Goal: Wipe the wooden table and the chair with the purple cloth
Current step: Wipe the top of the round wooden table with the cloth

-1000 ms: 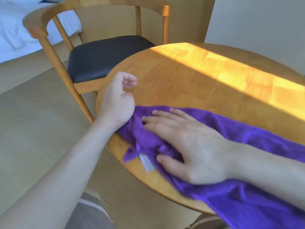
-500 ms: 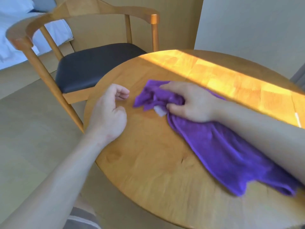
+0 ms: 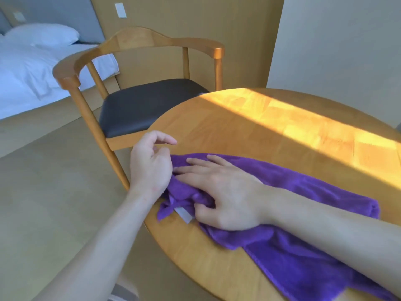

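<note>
your right hand (image 3: pixel 225 192) lay palm down on the purple cloth (image 3: pixel 303 253), fingers spread and nearly flat, the thumb tucked against a bunched fold at the cloth's near left end. it pressed the cloth rather than gripping it. the cloth stretched from under that hand back along your forearm toward the lower right, spread over the near side of the wooden table (image 3: pixel 249 135). a small white tag (image 3: pixel 184 214) poked out from the bunched end, just beside your thumb.

your left hand (image 3: pixel 150 164) sat at the table's left edge, touching the cloth's left end with the heel of the palm, fingers loosely curled and apart, holding nothing. the cloth lay to the right of that hand and under the other.

further on, a bright band of sunlight (image 3: pixel 314 127) crossed the table top, well apart from the cloth. beyond the table's far left rim stood the chair (image 3: pixel 138 40), with a dark seat pad (image 3: pixel 147 105) tucked partly under the table edge. behind it, at the far left, was a bed (image 3: pixel 32 68) with white linen and a pillow (image 3: pixel 43 34).
</note>
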`<action>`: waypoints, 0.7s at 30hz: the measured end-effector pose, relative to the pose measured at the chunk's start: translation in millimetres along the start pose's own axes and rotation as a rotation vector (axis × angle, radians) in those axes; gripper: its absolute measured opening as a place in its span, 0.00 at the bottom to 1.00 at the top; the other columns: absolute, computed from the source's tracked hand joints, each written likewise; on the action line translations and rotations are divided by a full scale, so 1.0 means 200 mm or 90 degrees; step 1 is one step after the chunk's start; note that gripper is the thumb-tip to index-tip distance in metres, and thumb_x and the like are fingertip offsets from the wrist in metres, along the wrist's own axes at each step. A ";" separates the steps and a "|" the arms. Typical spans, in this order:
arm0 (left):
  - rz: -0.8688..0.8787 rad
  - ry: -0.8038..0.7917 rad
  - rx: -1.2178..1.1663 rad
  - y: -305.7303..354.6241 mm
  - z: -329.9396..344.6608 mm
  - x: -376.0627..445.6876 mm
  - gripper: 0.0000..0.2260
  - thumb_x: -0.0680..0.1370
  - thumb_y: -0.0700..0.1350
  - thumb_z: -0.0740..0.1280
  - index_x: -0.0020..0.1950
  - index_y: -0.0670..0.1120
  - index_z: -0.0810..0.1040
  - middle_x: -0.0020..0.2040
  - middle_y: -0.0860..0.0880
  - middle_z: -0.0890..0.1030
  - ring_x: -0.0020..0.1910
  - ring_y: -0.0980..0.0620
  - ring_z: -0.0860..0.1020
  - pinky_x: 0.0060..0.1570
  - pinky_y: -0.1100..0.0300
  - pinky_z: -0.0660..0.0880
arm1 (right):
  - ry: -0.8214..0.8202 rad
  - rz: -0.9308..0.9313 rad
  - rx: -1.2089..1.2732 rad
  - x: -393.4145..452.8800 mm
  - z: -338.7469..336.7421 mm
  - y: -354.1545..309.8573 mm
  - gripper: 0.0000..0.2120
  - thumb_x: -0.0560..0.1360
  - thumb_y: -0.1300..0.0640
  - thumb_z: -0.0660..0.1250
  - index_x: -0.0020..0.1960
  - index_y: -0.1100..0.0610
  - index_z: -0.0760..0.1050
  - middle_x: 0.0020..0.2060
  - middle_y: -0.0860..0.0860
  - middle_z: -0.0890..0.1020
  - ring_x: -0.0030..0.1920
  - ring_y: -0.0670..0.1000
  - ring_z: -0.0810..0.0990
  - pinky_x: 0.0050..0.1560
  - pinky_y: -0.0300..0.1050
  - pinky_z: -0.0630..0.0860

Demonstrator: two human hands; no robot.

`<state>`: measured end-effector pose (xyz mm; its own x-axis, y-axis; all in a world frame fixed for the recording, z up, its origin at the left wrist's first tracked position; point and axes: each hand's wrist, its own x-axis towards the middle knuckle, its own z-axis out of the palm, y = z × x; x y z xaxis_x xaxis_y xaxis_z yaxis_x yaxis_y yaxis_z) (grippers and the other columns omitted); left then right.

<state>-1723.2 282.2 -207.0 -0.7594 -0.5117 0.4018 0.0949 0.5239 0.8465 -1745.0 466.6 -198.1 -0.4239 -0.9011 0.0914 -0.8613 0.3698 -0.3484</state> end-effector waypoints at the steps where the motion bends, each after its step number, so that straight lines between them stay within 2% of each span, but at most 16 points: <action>1: 0.008 0.013 -0.009 0.00 0.00 0.00 0.15 0.69 0.37 0.57 0.41 0.51 0.81 0.41 0.58 0.82 0.41 0.58 0.77 0.46 0.60 0.73 | -0.005 -0.033 0.007 -0.01 0.02 -0.04 0.31 0.71 0.42 0.55 0.73 0.46 0.68 0.76 0.41 0.67 0.80 0.47 0.55 0.80 0.50 0.44; 4: 0.016 0.038 -0.050 0.00 -0.01 -0.01 0.13 0.70 0.36 0.58 0.38 0.48 0.81 0.37 0.60 0.82 0.41 0.63 0.78 0.42 0.72 0.71 | -0.028 -0.057 0.032 -0.01 0.01 -0.05 0.28 0.72 0.44 0.60 0.72 0.46 0.69 0.74 0.42 0.69 0.80 0.45 0.55 0.79 0.49 0.44; 7: -0.034 0.073 -0.101 -0.02 -0.02 0.01 0.12 0.70 0.37 0.59 0.37 0.46 0.81 0.36 0.54 0.82 0.38 0.63 0.77 0.39 0.70 0.72 | -0.014 -0.019 0.037 0.07 -0.04 0.06 0.30 0.73 0.43 0.63 0.75 0.46 0.68 0.75 0.43 0.70 0.79 0.45 0.59 0.79 0.47 0.50; 9: -0.048 0.078 -0.119 -0.02 -0.02 0.01 0.12 0.70 0.36 0.59 0.37 0.45 0.81 0.36 0.53 0.82 0.38 0.64 0.77 0.39 0.71 0.73 | 0.036 0.073 0.015 0.16 -0.09 0.18 0.31 0.73 0.42 0.62 0.74 0.49 0.70 0.74 0.46 0.72 0.77 0.48 0.64 0.78 0.51 0.57; 10: -0.043 0.073 -0.116 -0.02 -0.02 0.00 0.12 0.71 0.36 0.60 0.37 0.45 0.82 0.36 0.54 0.82 0.39 0.64 0.78 0.39 0.73 0.72 | 0.065 0.133 0.012 0.21 -0.12 0.23 0.30 0.72 0.41 0.61 0.72 0.49 0.72 0.72 0.47 0.75 0.75 0.51 0.68 0.77 0.53 0.60; 12: -0.034 0.060 -0.103 -0.03 -0.02 0.00 0.12 0.72 0.35 0.60 0.38 0.46 0.82 0.38 0.56 0.82 0.42 0.65 0.78 0.40 0.76 0.70 | 0.127 0.249 0.013 0.30 -0.16 0.34 0.21 0.73 0.41 0.61 0.61 0.48 0.77 0.60 0.49 0.81 0.65 0.54 0.75 0.71 0.56 0.66; 14: -0.037 0.054 -0.103 -0.03 -0.03 0.00 0.14 0.73 0.33 0.60 0.38 0.47 0.82 0.39 0.57 0.82 0.44 0.65 0.78 0.40 0.77 0.70 | 0.178 0.334 0.002 0.39 -0.17 0.43 0.13 0.73 0.40 0.61 0.50 0.47 0.76 0.50 0.48 0.80 0.57 0.54 0.76 0.68 0.58 0.68; 17: -0.050 0.048 -0.093 -0.03 -0.03 0.00 0.15 0.72 0.32 0.59 0.38 0.47 0.82 0.39 0.59 0.82 0.45 0.65 0.78 0.41 0.77 0.71 | 0.185 0.391 -0.022 0.46 -0.14 0.48 0.17 0.73 0.38 0.59 0.52 0.47 0.76 0.54 0.49 0.80 0.60 0.55 0.75 0.72 0.62 0.64; 19: -0.064 0.047 -0.097 -0.03 -0.03 0.00 0.15 0.72 0.32 0.59 0.39 0.48 0.82 0.40 0.58 0.83 0.44 0.65 0.78 0.41 0.75 0.72 | 0.175 0.385 -0.044 0.46 -0.12 0.48 0.18 0.73 0.39 0.57 0.55 0.48 0.75 0.58 0.50 0.80 0.63 0.56 0.75 0.73 0.62 0.63; 21: -0.079 0.050 -0.103 -0.03 -0.03 0.01 0.15 0.73 0.32 0.59 0.40 0.47 0.82 0.40 0.58 0.83 0.44 0.65 0.78 0.44 0.70 0.72 | 0.160 0.359 -0.059 0.44 -0.12 0.47 0.16 0.74 0.40 0.57 0.54 0.48 0.73 0.60 0.50 0.79 0.64 0.55 0.74 0.73 0.62 0.63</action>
<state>-1721.3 273.5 -209.6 -0.7195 -0.6206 0.3117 0.1108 0.3405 0.9337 -1869.5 428.4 -200.5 -0.8640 -0.4842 0.1383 -0.5014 0.8016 -0.3256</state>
